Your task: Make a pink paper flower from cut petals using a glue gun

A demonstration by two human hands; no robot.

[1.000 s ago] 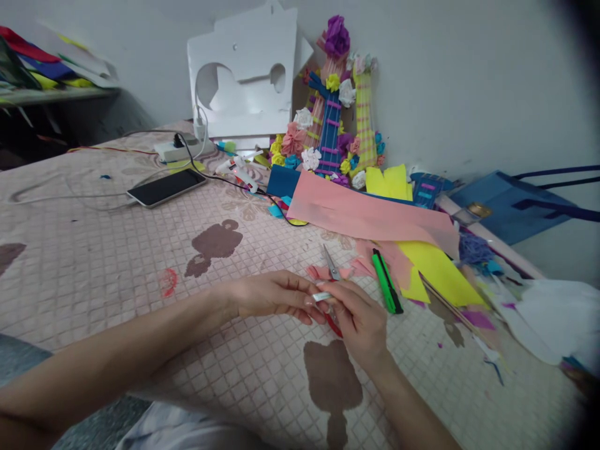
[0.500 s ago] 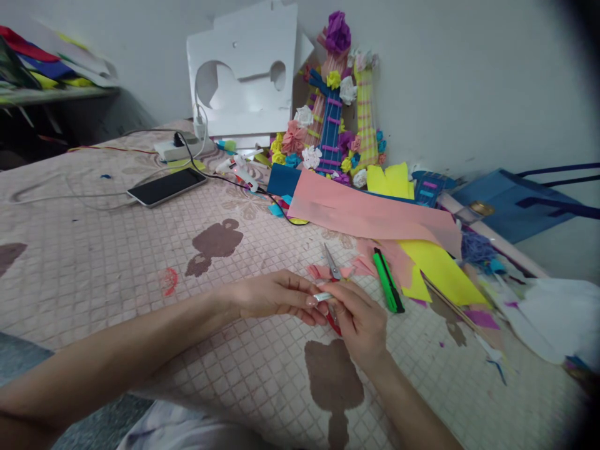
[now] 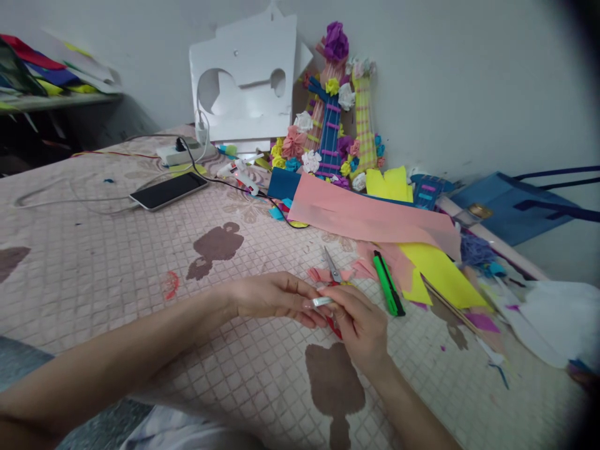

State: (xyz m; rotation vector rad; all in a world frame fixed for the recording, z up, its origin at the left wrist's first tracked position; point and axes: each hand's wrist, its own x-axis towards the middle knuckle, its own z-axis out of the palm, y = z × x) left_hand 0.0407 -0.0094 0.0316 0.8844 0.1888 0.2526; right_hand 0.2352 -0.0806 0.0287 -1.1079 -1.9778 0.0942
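The left hand and the right hand meet above the pale tablecloth with a diamond grid, and their fingertips pinch between them one small, narrow white piece, of which I cannot tell the material. Under the hands there are scissors with pointed metal blades and red handles, and to the right lies a straight green and black plastic cutter. Beyond them is a long, smooth pink paper sheet, partly over bright yellow paper.

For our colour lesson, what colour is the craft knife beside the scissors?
Green with black, clearest in the head view.
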